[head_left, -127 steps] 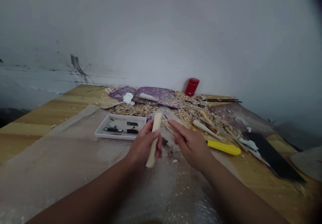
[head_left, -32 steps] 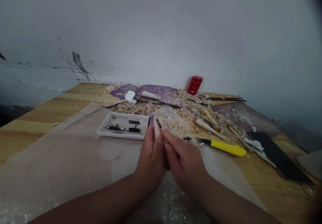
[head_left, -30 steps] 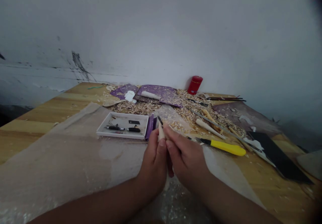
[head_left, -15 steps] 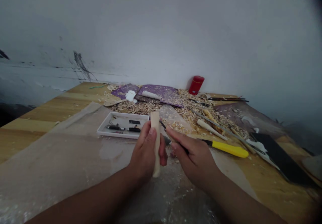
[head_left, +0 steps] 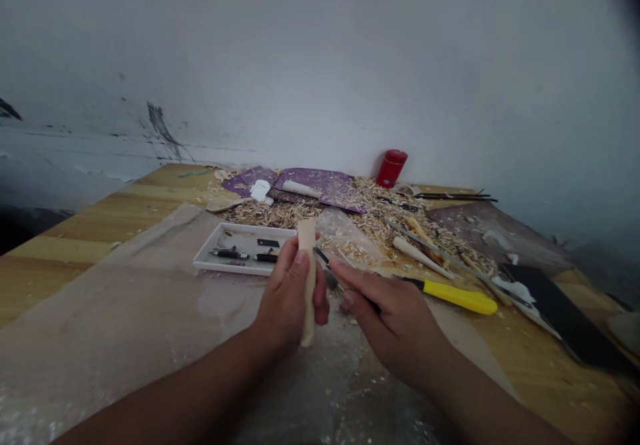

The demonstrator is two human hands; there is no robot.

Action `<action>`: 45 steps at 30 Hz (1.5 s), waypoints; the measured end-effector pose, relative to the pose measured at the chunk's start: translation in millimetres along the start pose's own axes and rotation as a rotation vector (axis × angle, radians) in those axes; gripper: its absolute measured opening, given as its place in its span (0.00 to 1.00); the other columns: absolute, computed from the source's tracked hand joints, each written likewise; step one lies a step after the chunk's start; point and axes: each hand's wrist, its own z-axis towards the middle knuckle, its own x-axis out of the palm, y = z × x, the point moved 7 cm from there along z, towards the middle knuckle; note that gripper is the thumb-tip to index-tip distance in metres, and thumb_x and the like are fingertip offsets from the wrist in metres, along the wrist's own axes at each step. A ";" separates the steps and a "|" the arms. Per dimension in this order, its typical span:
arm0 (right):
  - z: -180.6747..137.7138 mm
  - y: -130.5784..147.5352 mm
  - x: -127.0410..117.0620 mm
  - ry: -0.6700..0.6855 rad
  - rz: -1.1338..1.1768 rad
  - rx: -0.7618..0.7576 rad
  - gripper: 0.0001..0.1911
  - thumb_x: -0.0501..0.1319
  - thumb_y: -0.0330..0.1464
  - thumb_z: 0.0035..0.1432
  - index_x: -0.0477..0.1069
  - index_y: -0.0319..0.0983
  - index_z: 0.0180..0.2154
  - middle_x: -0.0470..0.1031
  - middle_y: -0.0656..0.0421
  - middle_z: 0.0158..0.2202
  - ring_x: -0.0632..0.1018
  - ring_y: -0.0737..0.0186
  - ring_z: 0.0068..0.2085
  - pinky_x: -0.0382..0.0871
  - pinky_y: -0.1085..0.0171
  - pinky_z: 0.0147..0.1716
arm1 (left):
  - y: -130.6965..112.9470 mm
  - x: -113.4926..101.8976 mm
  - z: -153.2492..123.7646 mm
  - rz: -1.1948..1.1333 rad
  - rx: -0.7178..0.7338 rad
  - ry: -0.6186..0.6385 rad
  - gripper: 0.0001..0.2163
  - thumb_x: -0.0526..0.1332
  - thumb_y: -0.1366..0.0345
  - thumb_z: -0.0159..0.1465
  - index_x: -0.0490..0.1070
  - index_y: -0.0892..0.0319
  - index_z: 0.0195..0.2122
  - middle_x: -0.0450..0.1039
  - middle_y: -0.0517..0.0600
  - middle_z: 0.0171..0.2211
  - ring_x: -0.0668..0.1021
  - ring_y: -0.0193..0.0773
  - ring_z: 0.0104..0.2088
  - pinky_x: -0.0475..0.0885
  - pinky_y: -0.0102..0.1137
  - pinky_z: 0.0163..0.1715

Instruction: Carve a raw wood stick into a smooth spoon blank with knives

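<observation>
My left hand (head_left: 286, 298) is wrapped round a pale wooden stick (head_left: 307, 232), held nearly upright above the table. My right hand (head_left: 395, 318) is closed on a thin carving knife (head_left: 327, 273), whose dark blade points up and left toward the stick. The two hands are close together, a few centimetres apart. Below them lies a sheet of clear plastic (head_left: 150, 298) dusted with wood chips.
A white tray (head_left: 220, 262) with small black tools sits just left of the stick. A yellow-handled tool (head_left: 457, 297), wooden sticks and shavings (head_left: 380, 215) lie to the right. A red can (head_left: 391, 168) and a purple mat (head_left: 320, 182) stand by the wall. A black slab (head_left: 565, 318) lies far right.
The hands were pressed together over the stick a second ago. They have since drawn apart, and the stick now stands more upright in my left hand.
</observation>
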 end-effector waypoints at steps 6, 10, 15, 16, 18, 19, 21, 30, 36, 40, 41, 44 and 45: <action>0.8 4.6 1.7 0.010 0.014 0.005 0.20 0.48 0.30 0.56 0.59 0.44 0.51 0.75 0.61 0.34 0.74 0.69 0.31 0.67 0.68 0.32 | 0.8 0.3 -2.0 0.067 -0.001 -0.053 0.13 0.44 0.58 0.62 0.55 0.54 0.46 0.58 0.39 0.14 0.62 0.28 0.10 0.58 0.23 0.10; -0.5 11.8 6.6 -0.034 -0.011 -0.040 0.20 0.48 0.29 0.56 0.59 0.43 0.51 0.75 0.61 0.35 0.74 0.70 0.31 0.66 0.70 0.30 | -2.8 -0.8 -5.5 0.086 -0.009 -0.120 0.13 0.44 0.57 0.61 0.55 0.53 0.46 0.58 0.39 0.13 0.62 0.28 0.11 0.59 0.23 0.10; -1.3 16.0 14.4 -0.081 -0.061 -0.072 0.22 0.47 0.27 0.55 0.56 0.38 0.53 0.74 0.60 0.29 0.73 0.68 0.28 0.66 0.67 0.29 | -12.4 2.1 -11.5 0.163 -0.037 -0.220 0.12 0.46 0.57 0.61 0.55 0.54 0.44 0.58 0.39 0.11 0.62 0.28 0.11 0.60 0.21 0.11; -0.7 16.4 14.4 -0.091 -0.077 -0.072 0.21 0.47 0.28 0.56 0.57 0.38 0.53 0.74 0.59 0.28 0.73 0.67 0.28 0.66 0.67 0.29 | -11.0 4.4 -13.3 0.164 -0.053 -0.225 0.12 0.46 0.57 0.60 0.56 0.54 0.44 0.57 0.39 0.11 0.62 0.28 0.11 0.59 0.21 0.10; 0.7 15.4 11.1 -0.129 -0.103 -0.042 0.21 0.47 0.29 0.56 0.57 0.38 0.53 0.74 0.58 0.29 0.74 0.66 0.29 0.67 0.66 0.29 | -2.8 10.6 -17.0 0.155 -0.101 -0.197 0.14 0.48 0.56 0.59 0.56 0.54 0.44 0.58 0.39 0.11 0.62 0.28 0.10 0.58 0.22 0.09; 1.2 13.8 8.5 -0.150 -0.099 -0.014 0.21 0.47 0.30 0.56 0.57 0.39 0.53 0.74 0.58 0.29 0.74 0.66 0.29 0.67 0.66 0.30 | 2.7 13.4 -18.5 0.149 -0.125 -0.173 0.14 0.49 0.56 0.59 0.56 0.55 0.44 0.59 0.39 0.12 0.62 0.29 0.10 0.57 0.22 0.08; 1.4 9.5 2.4 -0.195 -0.059 0.044 0.21 0.47 0.30 0.56 0.57 0.42 0.53 0.75 0.60 0.30 0.74 0.67 0.29 0.67 0.67 0.30 | 13.1 16.4 -19.7 0.121 -0.156 -0.118 0.15 0.49 0.55 0.58 0.56 0.55 0.44 0.60 0.40 0.12 0.63 0.29 0.10 0.59 0.23 0.09; 9.2 -44.2 -15.4 -0.248 -0.025 0.216 0.21 0.50 0.35 0.55 0.58 0.43 0.52 0.70 0.63 0.24 0.69 0.68 0.22 0.63 0.68 0.23 | 34.5 9.2 -4.2 0.107 -0.228 0.026 0.14 0.46 0.53 0.59 0.58 0.56 0.40 0.58 0.39 0.12 0.62 0.29 0.09 0.60 0.24 0.10; 13.4 -48.4 -4.2 -0.089 -0.068 0.202 0.21 0.49 0.37 0.56 0.58 0.41 0.52 0.69 0.63 0.22 0.69 0.68 0.22 0.61 0.68 0.23 | 43.3 3.4 0.5 0.036 -0.289 -0.007 0.15 0.47 0.51 0.58 0.58 0.58 0.35 0.59 0.39 0.12 0.63 0.28 0.09 0.63 0.26 0.11; 12.6 -32.6 11.3 0.113 -0.093 0.141 0.24 0.47 0.33 0.57 0.50 0.44 0.56 0.74 0.59 0.33 0.73 0.66 0.30 0.65 0.66 0.30 | 39.7 -6.6 6.1 -0.014 -0.272 -0.079 0.16 0.47 0.50 0.57 0.58 0.59 0.32 0.61 0.40 0.12 0.63 0.29 0.09 0.64 0.28 0.12; 12.4 -30.2 14.0 0.146 -0.087 0.128 0.24 0.47 0.32 0.57 0.50 0.45 0.56 0.74 0.59 0.37 0.74 0.65 0.32 0.65 0.65 0.31 | 38.7 -7.8 6.8 -0.017 -0.264 -0.084 0.16 0.46 0.50 0.57 0.59 0.59 0.32 0.61 0.41 0.12 0.63 0.30 0.09 0.64 0.28 0.12; 11.5 -26.9 20.0 0.201 -0.075 0.107 0.25 0.47 0.31 0.56 0.49 0.45 0.56 0.71 0.57 0.45 0.74 0.64 0.36 0.66 0.63 0.35 | 36.6 -9.3 7.3 0.000 -0.250 -0.087 0.16 0.46 0.51 0.58 0.59 0.59 0.31 0.60 0.41 0.11 0.64 0.30 0.09 0.65 0.29 0.14; 11.1 -26.3 21.5 0.211 -0.077 0.104 0.25 0.47 0.31 0.56 0.49 0.45 0.56 0.70 0.57 0.45 0.74 0.64 0.37 0.66 0.63 0.36 | 36.4 -9.6 7.1 0.005 -0.251 -0.090 0.16 0.46 0.51 0.58 0.59 0.59 0.30 0.60 0.41 0.11 0.64 0.30 0.09 0.65 0.29 0.14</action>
